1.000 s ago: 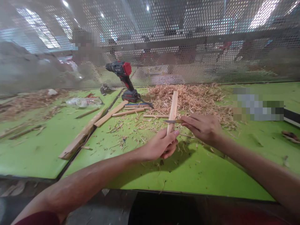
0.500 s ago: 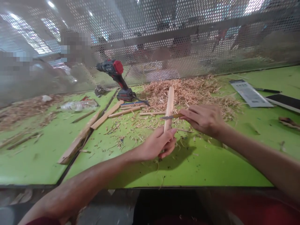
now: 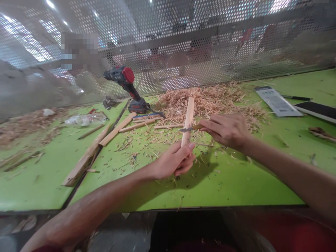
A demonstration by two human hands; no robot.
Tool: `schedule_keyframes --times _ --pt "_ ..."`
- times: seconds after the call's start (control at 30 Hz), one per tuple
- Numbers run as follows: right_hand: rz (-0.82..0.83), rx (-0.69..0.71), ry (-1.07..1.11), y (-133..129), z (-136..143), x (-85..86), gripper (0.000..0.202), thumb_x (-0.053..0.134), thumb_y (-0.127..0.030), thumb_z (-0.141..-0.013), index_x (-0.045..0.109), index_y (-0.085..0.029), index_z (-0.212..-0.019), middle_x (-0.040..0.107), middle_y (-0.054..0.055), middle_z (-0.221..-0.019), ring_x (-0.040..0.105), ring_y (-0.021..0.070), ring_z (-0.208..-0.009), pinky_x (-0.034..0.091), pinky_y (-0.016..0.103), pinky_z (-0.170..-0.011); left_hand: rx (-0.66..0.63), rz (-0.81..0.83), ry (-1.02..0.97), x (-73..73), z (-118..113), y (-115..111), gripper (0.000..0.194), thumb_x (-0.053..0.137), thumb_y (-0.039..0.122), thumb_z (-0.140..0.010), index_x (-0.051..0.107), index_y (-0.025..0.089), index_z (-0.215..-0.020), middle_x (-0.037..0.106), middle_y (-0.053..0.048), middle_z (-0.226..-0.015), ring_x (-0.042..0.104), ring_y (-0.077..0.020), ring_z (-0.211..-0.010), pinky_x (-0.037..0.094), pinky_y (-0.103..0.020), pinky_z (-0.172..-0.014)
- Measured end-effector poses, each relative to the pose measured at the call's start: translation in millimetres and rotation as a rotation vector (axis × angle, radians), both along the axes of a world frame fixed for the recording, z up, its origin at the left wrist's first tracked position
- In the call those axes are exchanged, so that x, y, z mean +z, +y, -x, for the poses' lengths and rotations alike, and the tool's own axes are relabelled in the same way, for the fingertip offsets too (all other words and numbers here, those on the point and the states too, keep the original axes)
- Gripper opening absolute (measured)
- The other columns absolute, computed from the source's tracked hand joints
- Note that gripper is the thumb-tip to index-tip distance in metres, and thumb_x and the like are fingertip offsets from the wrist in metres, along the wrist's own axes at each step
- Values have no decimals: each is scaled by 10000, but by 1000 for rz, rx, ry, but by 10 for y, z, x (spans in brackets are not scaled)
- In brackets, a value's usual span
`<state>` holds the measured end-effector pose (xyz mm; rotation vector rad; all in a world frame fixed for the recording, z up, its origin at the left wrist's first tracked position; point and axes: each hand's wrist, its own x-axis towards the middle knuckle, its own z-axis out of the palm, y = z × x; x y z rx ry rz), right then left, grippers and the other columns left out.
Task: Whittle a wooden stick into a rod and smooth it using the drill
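Note:
My left hand (image 3: 175, 161) is closed around the lower end of a pale wooden stick (image 3: 188, 112), which slants up and away over the table. In my right hand (image 3: 228, 132) is a small carving knife (image 3: 195, 127), its yellowish handle pinched between thumb and fingers. The knife's short metal blade lies across the stick, a little above my left hand; whether its edge bites into the wood I cannot tell. Behind the stick's far end spreads a heap of curly wood shavings (image 3: 210, 99).
On the green table (image 3: 236, 185) stands a cordless drill (image 3: 128, 89), near wood strips (image 3: 119, 129) and a long wooden piece (image 3: 86, 157). A plastic bottle (image 3: 85, 119) lies left. To the right are a white package (image 3: 278, 101) and a dark flat device (image 3: 317, 110). Perforated metal mesh (image 3: 168, 52) rises behind.
The stick has turned slightly in my left hand, showing a broader face. The knife still lies across it at nearly the same spot. The whole view has shifted a little.

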<state>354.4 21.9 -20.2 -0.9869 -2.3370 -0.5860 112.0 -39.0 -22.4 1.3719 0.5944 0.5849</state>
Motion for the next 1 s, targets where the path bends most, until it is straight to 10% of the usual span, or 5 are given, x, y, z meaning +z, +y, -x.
schedule_keyframes --times 0.33,0.6,0.77,1.0 --pt "-119 72 -53 39 -70 -3 321 515 -402 -1104 795 -247 -1136 710 -6 -722 463 84 -509 301 219 -466 -1 -17 38 -4 14 1 423 412 478 -1065 363 232 -724 293 117 -519 317 -43 -363 224 -211 -401" --pt "-11 -272 203 374 -440 4 398 541 -540 -1064 801 -285 -1222 794 23 -842 514 123 -553 298 264 -493 -155 -22 124 -41 70 10 541 347 567 -1088 365 228 -667 310 92 -516 354 -60 -388 266 -241 -439" --pt "-99 -378 338 525 -674 49 288 609 -369 -1042 833 -216 -1141 818 45 -833 630 161 -610 435 295 -582 -255 -5 169 -47 59 -71 546 379 606 -1065 349 237 -664 334 84 -500 369 -68 -388 265 -245 -431" --pt "-74 -162 425 304 -415 179 350 572 -374 -1064 819 -142 -1152 829 100 -1029 785 208 -882 613 310 -696 -127 -5 68 -82 36 50 504 371 566 -1076 368 226 -704 293 102 -552 381 -57 -389 252 -224 -419"
